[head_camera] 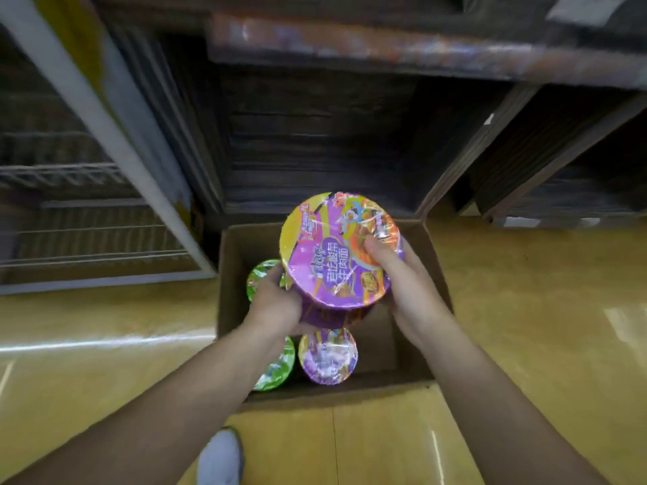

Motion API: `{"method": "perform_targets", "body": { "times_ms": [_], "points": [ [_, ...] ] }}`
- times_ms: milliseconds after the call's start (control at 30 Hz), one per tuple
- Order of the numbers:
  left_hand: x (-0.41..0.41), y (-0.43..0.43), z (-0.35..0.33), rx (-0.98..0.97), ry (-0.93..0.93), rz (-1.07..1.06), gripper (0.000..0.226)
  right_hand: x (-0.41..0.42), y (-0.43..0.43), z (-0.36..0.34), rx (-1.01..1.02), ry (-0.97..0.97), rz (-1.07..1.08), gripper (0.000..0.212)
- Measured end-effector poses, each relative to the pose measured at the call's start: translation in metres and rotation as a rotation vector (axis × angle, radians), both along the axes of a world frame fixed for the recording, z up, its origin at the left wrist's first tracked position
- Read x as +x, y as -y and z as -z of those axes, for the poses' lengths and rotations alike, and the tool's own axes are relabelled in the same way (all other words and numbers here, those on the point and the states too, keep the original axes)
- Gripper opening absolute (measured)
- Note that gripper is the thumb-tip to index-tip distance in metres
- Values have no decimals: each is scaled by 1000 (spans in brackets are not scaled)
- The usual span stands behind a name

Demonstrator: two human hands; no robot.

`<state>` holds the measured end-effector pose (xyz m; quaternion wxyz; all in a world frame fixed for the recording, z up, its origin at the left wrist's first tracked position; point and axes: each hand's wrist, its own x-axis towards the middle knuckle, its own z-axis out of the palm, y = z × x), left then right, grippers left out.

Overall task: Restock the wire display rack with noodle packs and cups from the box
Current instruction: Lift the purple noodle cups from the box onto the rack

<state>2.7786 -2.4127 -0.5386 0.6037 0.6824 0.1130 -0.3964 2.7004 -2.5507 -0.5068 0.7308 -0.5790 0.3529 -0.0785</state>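
Left hand and right hand clasp a purple cup above the box (yellow floor, dark shelves behind).

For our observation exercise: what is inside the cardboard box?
Inside the cardboard box: two green-lidded cups at left, one purple-lidded cup near the front. The held purple cup, left hand and right hand cover the middle; what lies beneath is hidden.

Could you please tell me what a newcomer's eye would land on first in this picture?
First comes the bright purple noodle cup at centre, held between the person's left grip and right grip over the open cardboard box on the floor. Next come the cups inside the box: two green cups along its left side and another purple-lidded cup at its near end.
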Motion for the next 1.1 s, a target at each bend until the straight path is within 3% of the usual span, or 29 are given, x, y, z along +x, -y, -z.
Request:
{"method": "perform_targets", "body": {
  "times_ms": [100,233,333,400,733,900,1100],
  "points": [
    [-15,-36,-73,4,-36,-117,36,-4,-36,-64,-95,-30,-29,16],
    [-25,-85,-169,8,-48,-220,34,-4,-79,-151,-149,-33,-64,32],
    [-25,-127,-214,30,-16,-290,39,0,-106,-198,-215,6,1,7],
    [-17,-155,-234,47,-10,-353,42,8,-124,-223,-233,15,31,5],
    [68,-342,-286,-64,83,-428,35,93,-305,-271,1,2,-19,18],
    [118,-437,-284,-76,70,-419,42,140,-407,-272,5,-20,-9,15],
    [154,-504,-266,-3,28,-261,25,173,-469,-257,63,-93,-241,29]
  ]
}}
